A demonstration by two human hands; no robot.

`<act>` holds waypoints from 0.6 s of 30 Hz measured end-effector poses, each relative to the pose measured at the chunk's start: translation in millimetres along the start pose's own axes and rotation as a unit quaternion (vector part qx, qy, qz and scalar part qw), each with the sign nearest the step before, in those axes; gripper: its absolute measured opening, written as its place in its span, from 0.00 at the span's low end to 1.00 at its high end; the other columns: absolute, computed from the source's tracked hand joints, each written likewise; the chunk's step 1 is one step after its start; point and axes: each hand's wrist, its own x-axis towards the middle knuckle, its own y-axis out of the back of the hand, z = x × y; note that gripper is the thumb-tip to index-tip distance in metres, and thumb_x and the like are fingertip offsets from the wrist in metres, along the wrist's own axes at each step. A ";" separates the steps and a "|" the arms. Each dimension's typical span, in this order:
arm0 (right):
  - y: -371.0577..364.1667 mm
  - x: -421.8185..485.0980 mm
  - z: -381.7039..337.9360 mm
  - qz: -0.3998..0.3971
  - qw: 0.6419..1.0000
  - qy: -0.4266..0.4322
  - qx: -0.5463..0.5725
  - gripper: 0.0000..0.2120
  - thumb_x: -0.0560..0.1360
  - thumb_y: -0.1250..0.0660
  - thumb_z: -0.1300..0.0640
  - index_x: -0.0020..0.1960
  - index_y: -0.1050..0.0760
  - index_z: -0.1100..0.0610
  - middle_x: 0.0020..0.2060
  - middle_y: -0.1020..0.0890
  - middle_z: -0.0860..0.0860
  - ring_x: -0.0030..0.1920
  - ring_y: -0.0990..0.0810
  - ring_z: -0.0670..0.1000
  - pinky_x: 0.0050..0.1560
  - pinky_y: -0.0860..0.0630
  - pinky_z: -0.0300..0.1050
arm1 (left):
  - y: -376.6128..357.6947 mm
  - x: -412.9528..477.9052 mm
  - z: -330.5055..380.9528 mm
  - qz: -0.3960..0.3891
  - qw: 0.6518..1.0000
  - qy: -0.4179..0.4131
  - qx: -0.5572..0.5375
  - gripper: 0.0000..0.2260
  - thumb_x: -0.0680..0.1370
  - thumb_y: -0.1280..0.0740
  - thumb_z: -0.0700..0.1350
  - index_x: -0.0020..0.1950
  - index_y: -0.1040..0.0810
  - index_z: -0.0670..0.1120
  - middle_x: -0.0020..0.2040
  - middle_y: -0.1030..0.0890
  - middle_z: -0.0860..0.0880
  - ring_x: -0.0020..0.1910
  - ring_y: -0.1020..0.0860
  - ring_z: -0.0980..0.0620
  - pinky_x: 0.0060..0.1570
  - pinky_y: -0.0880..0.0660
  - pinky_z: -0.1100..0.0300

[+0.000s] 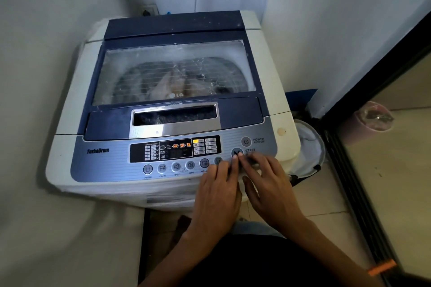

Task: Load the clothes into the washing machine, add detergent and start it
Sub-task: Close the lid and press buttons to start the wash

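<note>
1. Now, low in the middle of the frame, I see the left hand [217,196] and the right hand [270,186] lying side by side, close together, fingers straight and gripping nothing.
2. Both reach onto the lower right part of the control panel [105,163]. One left fingertip [235,157] meets the lower rim of the round start button [236,151], with a right fingertip just beside it. I cannot tell whether either is pressing.
3. An orange band [382,268] sits on the right forearm at the lower right of the frame.
4. Just above and to the right of the start button I make out the power button [246,141]. The display [175,148] at the panel's middle shows orange icons.
5. Beyond the panel the lid [235,109] lies shut and flat. Through its clouded window I see the clothes [168,87] as a pale heap in the drum.
6. The washing machine [67,109] fills the centre of the frame, set in a corner of white walls.
7. At right, a round tub [314,144] stands on the tiled floor, just beside the machine.
8. Farthest off, at upper centre, a wall socket [149,10] shows behind the machine.
</note>
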 end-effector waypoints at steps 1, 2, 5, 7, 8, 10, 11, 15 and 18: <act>-0.2 -1.3 0.0 0.001 1.000 0.001 -0.003 0.23 0.74 0.44 0.53 0.68 0.33 0.57 0.58 0.26 0.56 0.56 0.31 0.53 0.55 0.25 0.49 | -1.4 -1.0 0.5 0.008 1.000 -0.002 0.008 0.23 0.74 0.46 0.48 0.65 0.27 0.42 0.52 0.33 0.48 0.46 0.34 0.52 0.47 0.36 0.59; -0.6 -2.5 0.1 0.000 1.000 0.000 -0.008 0.23 0.73 0.44 0.53 0.68 0.33 0.57 0.58 0.25 0.57 0.57 0.31 0.53 0.55 0.25 0.49 | -2.3 -1.8 1.3 0.013 1.000 -0.002 0.015 0.23 0.74 0.46 0.48 0.65 0.27 0.42 0.52 0.32 0.48 0.46 0.34 0.52 0.47 0.36 0.59; -0.8 -3.8 0.2 -0.006 1.000 -0.002 -0.019 0.24 0.73 0.45 0.53 0.68 0.32 0.57 0.59 0.25 0.57 0.58 0.32 0.53 0.56 0.25 0.49 | -4.2 -1.8 2.7 0.021 0.999 0.001 0.025 0.23 0.73 0.46 0.48 0.64 0.26 0.41 0.50 0.27 0.47 0.45 0.34 0.52 0.42 0.29 0.61; -0.6 -4.0 0.4 -0.005 1.000 -0.001 -0.023 0.24 0.73 0.45 0.54 0.68 0.32 0.57 0.59 0.24 0.57 0.57 0.32 0.53 0.56 0.25 0.48 | -4.7 -1.4 3.6 0.022 0.999 0.005 0.028 0.23 0.73 0.46 0.48 0.63 0.25 0.41 0.48 0.24 0.47 0.45 0.34 0.52 0.40 0.26 0.60; -0.8 -4.0 0.4 -0.003 1.000 -0.001 -0.024 0.24 0.73 0.45 0.54 0.68 0.32 0.57 0.58 0.24 0.57 0.57 0.32 0.53 0.55 0.25 0.48 | -4.3 -1.1 4.0 0.022 0.999 0.006 0.028 0.23 0.73 0.46 0.48 0.63 0.25 0.41 0.47 0.24 0.47 0.44 0.35 0.52 0.39 0.26 0.60; -1.9 -3.8 0.1 0.001 1.000 -0.002 -0.026 0.24 0.73 0.45 0.54 0.68 0.32 0.57 0.59 0.25 0.56 0.57 0.32 0.53 0.55 0.25 0.49 | -3.8 -0.3 4.0 0.021 0.999 0.005 0.026 0.23 0.74 0.47 0.48 0.63 0.25 0.41 0.47 0.24 0.47 0.44 0.35 0.52 0.39 0.27 0.60; -3.0 -4.0 -0.1 0.005 1.000 -0.003 -0.026 0.24 0.73 0.45 0.53 0.68 0.32 0.57 0.59 0.26 0.56 0.57 0.32 0.53 0.55 0.25 0.49 | -3.7 0.1 4.1 0.023 0.999 0.004 0.025 0.22 0.74 0.47 0.48 0.63 0.25 0.41 0.47 0.24 0.47 0.44 0.35 0.52 0.39 0.27 0.60; -8.6 -4.7 -0.5 0.030 0.999 -0.005 -0.029 0.22 0.74 0.45 0.53 0.66 0.30 0.57 0.60 0.31 0.54 0.57 0.32 0.53 0.55 0.25 0.49 | -5.2 1.9 4.0 0.031 0.999 0.000 0.022 0.21 0.76 0.46 0.50 0.62 0.25 0.41 0.47 0.23 0.47 0.43 0.34 0.52 0.41 0.30 0.60; -11.7 -4.4 -0.2 0.044 0.998 -0.002 -0.035 0.22 0.74 0.45 0.53 0.65 0.30 0.57 0.59 0.32 0.53 0.56 0.32 0.53 0.54 0.24 0.49 | -5.8 3.6 2.6 0.035 0.999 -0.004 0.027 0.20 0.77 0.46 0.50 0.62 0.25 0.41 0.46 0.24 0.47 0.43 0.34 0.52 0.42 0.32 0.61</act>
